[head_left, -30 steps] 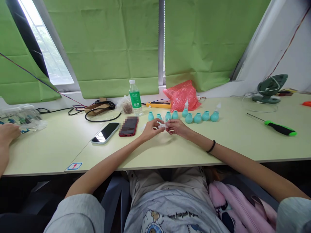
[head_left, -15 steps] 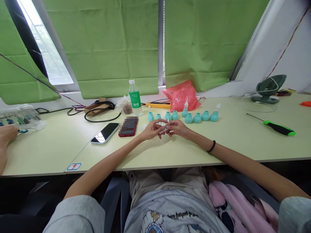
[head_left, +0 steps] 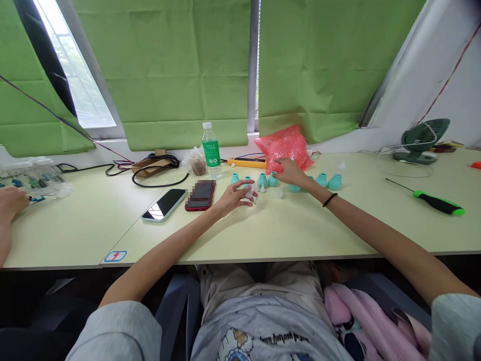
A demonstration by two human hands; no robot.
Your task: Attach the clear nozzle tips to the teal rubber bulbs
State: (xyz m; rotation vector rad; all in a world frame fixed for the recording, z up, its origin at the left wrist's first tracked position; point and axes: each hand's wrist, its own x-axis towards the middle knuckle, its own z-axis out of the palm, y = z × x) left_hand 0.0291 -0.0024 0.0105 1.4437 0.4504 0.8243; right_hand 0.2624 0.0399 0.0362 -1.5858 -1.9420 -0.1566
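Note:
My left hand [head_left: 236, 197] is above the table with its fingers curled around a small clear plastic piece [head_left: 251, 192], partly hidden by the fingers. My right hand [head_left: 290, 172] reaches over the row of turquoise bulbs, its fingertips apart just above one turquoise bulb [head_left: 272, 178]. Another turquoise bulb [head_left: 262, 180] stands beside it, with a small white tip [head_left: 262, 189] in front. A translucent piece [head_left: 279, 192] lies nearer to me. To the right, a turquoise bulb [head_left: 334, 182] carries a clear nozzle [head_left: 341, 167]. My right hand and wrist cover some bulbs.
A red phone [head_left: 201, 195] and a pale phone [head_left: 164, 205] lie left of my hands. Behind stand a water bottle [head_left: 212, 153] and a pink bubble-wrap bag [head_left: 283, 148]. A screwdriver [head_left: 432, 199] and fan [head_left: 421, 143] are right; another person's hand [head_left: 13, 203] is far left.
My right hand has left my left hand and moved forward and right, over the bulbs. My left hand stays almost in place with the clear piece. The view has shifted slightly.

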